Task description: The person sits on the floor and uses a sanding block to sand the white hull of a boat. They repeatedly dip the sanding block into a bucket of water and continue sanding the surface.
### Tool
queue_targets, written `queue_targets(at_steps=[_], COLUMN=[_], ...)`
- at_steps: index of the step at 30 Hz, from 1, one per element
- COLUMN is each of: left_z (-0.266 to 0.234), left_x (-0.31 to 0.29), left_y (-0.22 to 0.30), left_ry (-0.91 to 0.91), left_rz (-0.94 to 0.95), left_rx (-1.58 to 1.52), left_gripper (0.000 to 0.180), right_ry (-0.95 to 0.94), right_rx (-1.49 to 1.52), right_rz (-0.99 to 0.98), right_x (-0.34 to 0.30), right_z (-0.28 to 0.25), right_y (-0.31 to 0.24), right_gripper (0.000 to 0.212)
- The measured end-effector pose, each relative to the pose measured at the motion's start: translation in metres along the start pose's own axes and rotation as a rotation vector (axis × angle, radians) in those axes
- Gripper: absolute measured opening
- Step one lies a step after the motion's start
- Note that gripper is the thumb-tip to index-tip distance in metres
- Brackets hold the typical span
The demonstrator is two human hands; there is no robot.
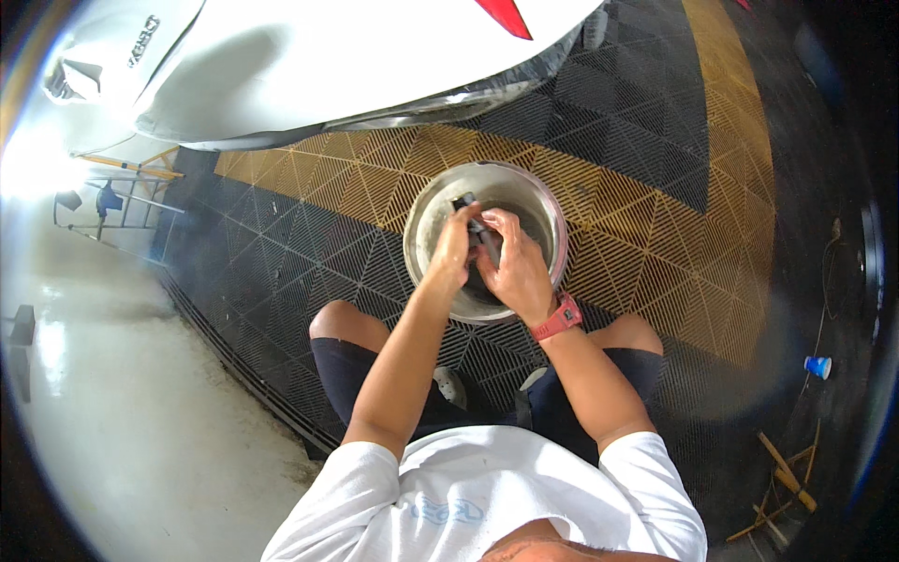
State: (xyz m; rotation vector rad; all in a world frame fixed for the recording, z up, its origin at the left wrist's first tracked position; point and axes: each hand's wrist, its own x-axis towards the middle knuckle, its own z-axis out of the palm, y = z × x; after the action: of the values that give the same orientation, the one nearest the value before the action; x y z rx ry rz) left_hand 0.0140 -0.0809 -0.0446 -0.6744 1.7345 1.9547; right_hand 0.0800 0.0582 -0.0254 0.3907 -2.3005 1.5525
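Between my knees stands a round metal bucket (pixel 419 217), and both my hands are over its opening. My left hand (pixel 453 245) has its fingers curled round a small dark object (pixel 463 200) with a blocky end. My right hand (pixel 517 270), with a red watch (pixel 559 318) on its wrist, closes on the same object from the other side. Fingers cover much of the object, so its exact kind cannot be made out. The bucket's inside looks grey and partly dark; my hands hide part of it.
A white car (pixel 309 66) with a red tail light stands just beyond the bucket. Ribbed black and yellow tiles (pixel 646 253) cover the floor. At the left is a metal stand (pixel 126 201) near a bright light. A blue cup (pixel 817 366) and wooden sticks (pixel 788 476) lie at the right.
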Motion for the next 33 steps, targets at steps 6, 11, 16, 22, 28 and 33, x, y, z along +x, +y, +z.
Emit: queue_targets(at_steps=[6, 11, 16, 22, 28, 33], left_z=[0.005, 0.002, 0.008, 0.0, -0.082, -0.076], left_x=[0.041, 0.157, 0.153, 0.0, -0.07, -0.058], left_y=[-0.011, -0.124, -0.174, 0.04, 0.172, 0.248], left_ry=[-0.173, -0.337, -0.457, -0.46, 0.491, 0.62], left_rz=[0.193, 0.202, -0.029, 0.422, 1.701, 2.136], left_rx=[0.451, 1.505, 1.843, 1.76, 1.44, 1.426], left_gripper=[0.051, 0.072, 0.059, 0.059, 0.057, 0.058], right_ry=[0.098, -0.077, 0.044, 0.108, 0.081, 0.07], right_rx=[-0.046, -0.595, -0.463, -0.348, -0.35, -0.38], right_rz=[0.19, 0.006, 0.073, 0.11, 0.152, 0.157], right_x=[0.009, -0.008, -0.014, -0.006, -0.002, -0.003], right_z=[-0.039, -0.019, -0.015, -0.015, -0.01, -0.01], right_y=[0.027, 0.053, 0.061, 0.06, 0.063, 0.065], right_gripper=[0.047, 0.052, 0.036, 0.033, 0.03, 0.024])
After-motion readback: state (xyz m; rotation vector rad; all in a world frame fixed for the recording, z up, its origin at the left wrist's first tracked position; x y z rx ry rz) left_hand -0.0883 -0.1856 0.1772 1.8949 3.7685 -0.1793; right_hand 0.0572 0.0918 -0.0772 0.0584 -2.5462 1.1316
